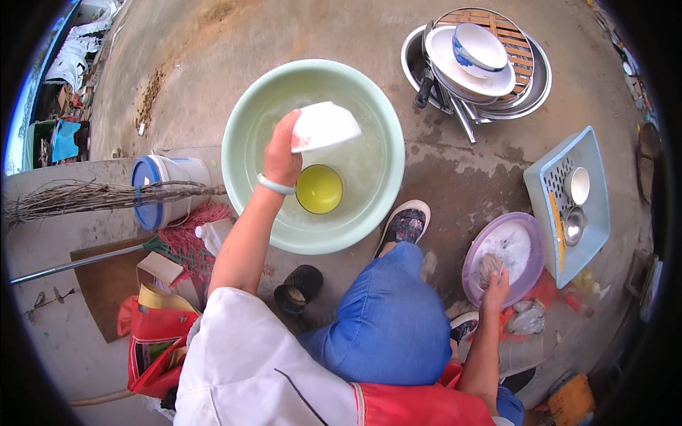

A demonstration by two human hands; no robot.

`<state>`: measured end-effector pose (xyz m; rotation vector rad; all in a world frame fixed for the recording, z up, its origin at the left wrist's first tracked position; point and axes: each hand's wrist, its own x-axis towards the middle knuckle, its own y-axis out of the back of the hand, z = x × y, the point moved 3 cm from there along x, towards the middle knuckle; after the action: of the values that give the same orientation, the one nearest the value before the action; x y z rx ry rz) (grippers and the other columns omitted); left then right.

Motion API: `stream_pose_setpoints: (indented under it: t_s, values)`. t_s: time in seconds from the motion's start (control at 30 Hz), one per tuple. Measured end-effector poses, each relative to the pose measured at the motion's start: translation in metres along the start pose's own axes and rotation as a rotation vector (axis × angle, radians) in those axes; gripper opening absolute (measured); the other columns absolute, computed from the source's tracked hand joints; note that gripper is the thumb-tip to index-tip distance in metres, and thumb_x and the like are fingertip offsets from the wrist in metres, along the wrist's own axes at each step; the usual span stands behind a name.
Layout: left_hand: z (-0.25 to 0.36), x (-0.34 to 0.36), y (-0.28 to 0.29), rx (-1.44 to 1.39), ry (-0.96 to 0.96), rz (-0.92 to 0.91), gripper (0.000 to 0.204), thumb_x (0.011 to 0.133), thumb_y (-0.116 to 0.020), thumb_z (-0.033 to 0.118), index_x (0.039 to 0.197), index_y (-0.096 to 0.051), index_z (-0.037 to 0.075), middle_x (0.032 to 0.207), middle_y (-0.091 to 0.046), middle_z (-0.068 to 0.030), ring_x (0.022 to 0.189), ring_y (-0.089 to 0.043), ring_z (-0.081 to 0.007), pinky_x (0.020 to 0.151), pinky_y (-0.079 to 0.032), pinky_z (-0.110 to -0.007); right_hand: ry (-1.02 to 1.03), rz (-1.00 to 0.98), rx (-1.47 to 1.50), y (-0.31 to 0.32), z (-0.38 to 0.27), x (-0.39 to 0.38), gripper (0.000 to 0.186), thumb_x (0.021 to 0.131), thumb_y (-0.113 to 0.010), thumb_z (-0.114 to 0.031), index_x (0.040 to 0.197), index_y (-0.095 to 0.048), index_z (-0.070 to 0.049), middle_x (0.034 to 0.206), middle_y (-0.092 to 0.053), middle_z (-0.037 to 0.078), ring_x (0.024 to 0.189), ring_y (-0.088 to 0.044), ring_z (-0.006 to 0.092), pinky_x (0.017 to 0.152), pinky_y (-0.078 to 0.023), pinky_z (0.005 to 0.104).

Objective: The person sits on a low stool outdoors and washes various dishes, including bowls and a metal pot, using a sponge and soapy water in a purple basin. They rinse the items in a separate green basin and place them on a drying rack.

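My left hand (283, 153), with a pale bangle at the wrist, grips a white bowl (327, 126) with a small pink pattern. The bowl is tipped over above a large pale green basin (376, 202) holding water. A yellow-green bowl (320, 189) sits in that basin, below my left wrist. At the right, my right hand (496, 285) is closed around a crumpled greyish-brown scrubbing cloth (489, 267). It is at the near side of a purple basin (538, 248) with white suds inside.
Right of the purple basin stands a light blue basket (597, 153) with a white bowl (577, 186) and metal bowl (575, 226). Stacked dishes and metal basins (541, 82) sit far right. At left are a lidded bucket (188, 177), twig broom (85, 199) and black cup-like container (307, 282).
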<state>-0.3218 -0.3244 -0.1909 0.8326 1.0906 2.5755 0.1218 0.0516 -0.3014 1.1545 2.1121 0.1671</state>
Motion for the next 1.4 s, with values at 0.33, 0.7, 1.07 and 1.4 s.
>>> stream_pose_setpoints:
  t_s: [0.33,0.7,1.07,1.4]
  values:
    - [0.06,0.022,0.026,0.029,-0.321,-0.026,0.058,0.071,-0.071,-0.003,0.125,-0.053,0.005,0.123,-0.057,-0.0222,0.111,-0.059,-0.0364,0.09,-0.051,-0.039,-0.014,-0.021,0.052,0.011,0.004,-0.002,0.04,0.093,-0.054,-0.021,0.128,-0.05,-0.004,0.105,-0.061,0.007,0.083,-0.061,0.0166,0.06,-0.053,0.0288]
    - [-0.006,0.0,-0.016,-0.071,0.499,-0.142,0.027,0.089,-0.055,0.009,0.113,-0.058,-0.001,0.1,-0.066,-0.0205,0.096,-0.065,-0.0314,0.081,-0.05,-0.037,-0.022,0.017,-0.013,0.008,0.006,0.001,0.041,0.094,-0.053,-0.021,0.129,-0.048,-0.001,0.104,-0.061,0.01,0.083,-0.062,0.0178,0.059,-0.054,0.029]
    - [-0.152,-0.032,-0.053,-0.115,1.389,-0.321,0.037,0.084,-0.044,0.0,0.118,-0.051,-0.012,0.095,-0.065,-0.0272,0.072,-0.069,-0.0393,0.05,-0.058,-0.044,-0.046,-0.009,-0.018,0.01,0.008,0.0,0.04,0.093,-0.053,-0.019,0.128,-0.049,0.0,0.103,-0.062,0.01,0.083,-0.063,0.0177,0.058,-0.054,0.0292]
    - [-0.137,-0.006,-0.101,-0.125,1.357,-0.942,0.022,0.087,-0.053,0.013,0.098,-0.062,-0.004,0.077,-0.068,-0.0134,0.051,-0.064,-0.0182,0.043,-0.053,-0.027,-0.003,-0.023,-0.044,-0.006,0.006,0.003,0.036,0.094,-0.054,-0.017,0.126,-0.052,-0.001,0.105,-0.062,0.01,0.083,-0.062,0.0165,0.06,-0.054,0.028]
